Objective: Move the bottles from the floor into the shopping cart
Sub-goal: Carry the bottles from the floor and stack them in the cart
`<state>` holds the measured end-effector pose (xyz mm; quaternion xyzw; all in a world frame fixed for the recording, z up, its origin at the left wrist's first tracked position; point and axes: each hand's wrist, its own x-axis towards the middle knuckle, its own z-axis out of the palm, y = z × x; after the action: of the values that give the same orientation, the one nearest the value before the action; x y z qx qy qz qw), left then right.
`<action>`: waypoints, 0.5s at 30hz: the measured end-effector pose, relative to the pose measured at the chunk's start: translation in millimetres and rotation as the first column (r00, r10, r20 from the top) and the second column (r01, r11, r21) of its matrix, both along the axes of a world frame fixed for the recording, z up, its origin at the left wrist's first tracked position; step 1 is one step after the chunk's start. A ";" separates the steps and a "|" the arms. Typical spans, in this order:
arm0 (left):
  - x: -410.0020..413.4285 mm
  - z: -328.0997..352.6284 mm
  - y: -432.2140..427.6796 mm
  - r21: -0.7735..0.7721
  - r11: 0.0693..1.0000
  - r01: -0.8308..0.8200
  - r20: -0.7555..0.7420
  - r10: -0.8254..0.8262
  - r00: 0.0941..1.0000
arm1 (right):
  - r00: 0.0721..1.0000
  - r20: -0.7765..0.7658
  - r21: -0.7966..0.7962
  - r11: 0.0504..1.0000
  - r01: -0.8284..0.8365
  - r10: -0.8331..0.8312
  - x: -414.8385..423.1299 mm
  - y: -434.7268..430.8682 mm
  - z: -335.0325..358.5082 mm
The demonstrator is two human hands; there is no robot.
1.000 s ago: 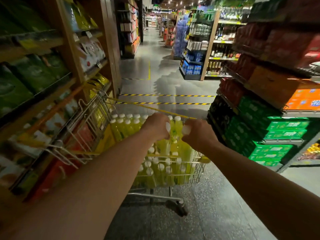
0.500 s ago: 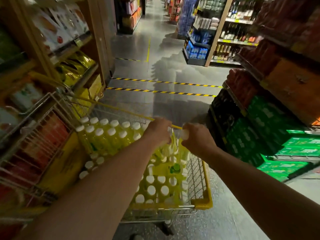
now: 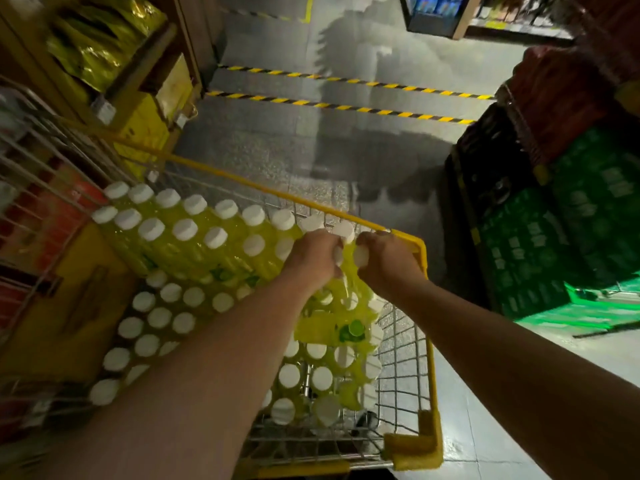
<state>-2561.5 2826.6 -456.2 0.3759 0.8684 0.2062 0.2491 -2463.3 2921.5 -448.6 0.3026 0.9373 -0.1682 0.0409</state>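
Note:
A wire shopping cart with yellow rim trim stands below me, packed with several shrink-wrapped packs of yellow-green bottles with white caps. Both my hands hold one such pack by its bottle tops over the cart's right side. My left hand grips the caps on the left. My right hand grips the caps beside it, close to the cart's far right corner. The pack hangs down between the wire wall and the packs lying in the cart.
Wooden shelving with gold and yellow packages stands tight against the cart's left side. Green and dark drink crates are stacked on the right. Grey aisle floor with black-yellow striped tape stretches ahead.
My view has tilted down and moved closer over the cart. Both hands have lowered the held pack deeper into the cart's right side.

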 end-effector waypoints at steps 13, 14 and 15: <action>-9.6 -52.4 7.7 -0.020 0.996 -0.082 -0.029 0.082 0.996 | 0.998 -0.059 -0.091 0.996 -0.021 0.016 -15.0 20.2 -50.4; -9.7 -53.6 6.8 -0.012 0.996 -0.085 -0.047 0.084 0.995 | 0.998 -0.066 -0.093 0.995 -0.024 0.018 -14.5 19.0 -52.5; -8.8 -53.4 5.5 -0.009 0.996 -0.088 -0.064 0.087 0.994 | 0.997 -0.070 -0.094 0.995 -0.022 0.016 -13.9 17.5 -54.0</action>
<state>-2570.3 2832.1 -509.6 0.3423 0.8927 0.1998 0.2144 -2477.2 2939.0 -502.7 0.2853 0.9319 -0.2227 0.0243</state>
